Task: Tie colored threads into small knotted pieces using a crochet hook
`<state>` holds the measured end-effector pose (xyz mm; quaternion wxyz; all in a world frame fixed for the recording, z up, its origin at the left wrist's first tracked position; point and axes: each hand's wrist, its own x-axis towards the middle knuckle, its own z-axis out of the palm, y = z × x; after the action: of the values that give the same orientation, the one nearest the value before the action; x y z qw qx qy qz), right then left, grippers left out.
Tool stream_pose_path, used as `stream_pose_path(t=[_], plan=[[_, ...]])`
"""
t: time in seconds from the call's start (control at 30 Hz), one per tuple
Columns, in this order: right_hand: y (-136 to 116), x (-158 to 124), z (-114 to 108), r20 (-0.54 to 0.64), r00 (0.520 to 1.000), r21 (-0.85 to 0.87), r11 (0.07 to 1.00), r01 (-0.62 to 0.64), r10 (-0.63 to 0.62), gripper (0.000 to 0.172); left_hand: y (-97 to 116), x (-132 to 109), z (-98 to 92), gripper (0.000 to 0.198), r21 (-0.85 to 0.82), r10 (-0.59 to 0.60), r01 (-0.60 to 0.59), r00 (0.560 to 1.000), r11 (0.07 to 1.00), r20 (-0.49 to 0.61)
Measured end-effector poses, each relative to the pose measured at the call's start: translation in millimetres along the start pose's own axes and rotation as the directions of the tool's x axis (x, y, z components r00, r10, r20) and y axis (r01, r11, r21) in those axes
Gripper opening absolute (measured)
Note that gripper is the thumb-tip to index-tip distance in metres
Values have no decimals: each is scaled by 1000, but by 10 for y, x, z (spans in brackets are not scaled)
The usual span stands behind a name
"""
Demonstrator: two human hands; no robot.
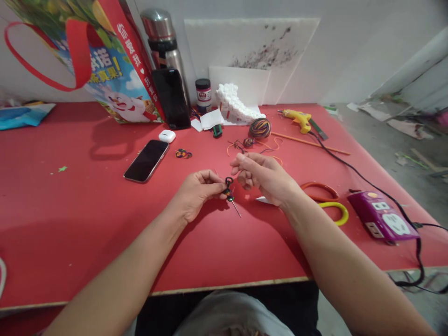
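My left hand pinches a small knotted loop of multicoloured cord, whose loose tail hangs down toward the red table. My right hand hovers just right of the knot, fingers curled together near its top; I cannot make out anything between them. A strand of the same cord runs back to a ball of multicoloured cord farther away. A finished small knot lies on the table beyond my left hand.
A phone and white earbud case lie at left centre. Scissors and a purple power strip sit right. A yellow glue gun, foam piece, jar, flask and printed bag stand behind.
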<state>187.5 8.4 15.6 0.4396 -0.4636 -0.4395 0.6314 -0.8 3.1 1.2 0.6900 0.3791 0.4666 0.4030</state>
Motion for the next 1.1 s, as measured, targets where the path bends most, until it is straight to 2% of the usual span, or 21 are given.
stream_pose_path(t=[0.13,0.2,0.3,0.4,0.57,0.77,1.1], plan=[[15,-36,34,86,996,-251,967,43,-22,38,-3,7,-9,21,-18,-1,1,1000,1000,13],[37,-34,40,88,996,-306,951,54,-29,28,-11,13,-16,23,-18,-5,6,1000,1000,17],[50,-11,24,22,998,-279,958,57,-53,22,-21,20,-23,23,-8,-8,8,1000,1000,21],[37,12,-8,-34,999,-237,971,29,-38,22,-11,14,-15,21,-1,-14,14,1000,1000,24],[27,30,-30,1,1000,-64,998,-17,17,34,19,-16,-4,27,25,-48,47,997,999,66],[24,31,-8,5,1000,-25,1000,-17,17,41,-12,-12,-22,34,136,-44,30,994,990,99],[5,22,-19,-9,1000,69,997,-20,20,31,-20,2,-20,33,198,-66,49,995,979,79]])
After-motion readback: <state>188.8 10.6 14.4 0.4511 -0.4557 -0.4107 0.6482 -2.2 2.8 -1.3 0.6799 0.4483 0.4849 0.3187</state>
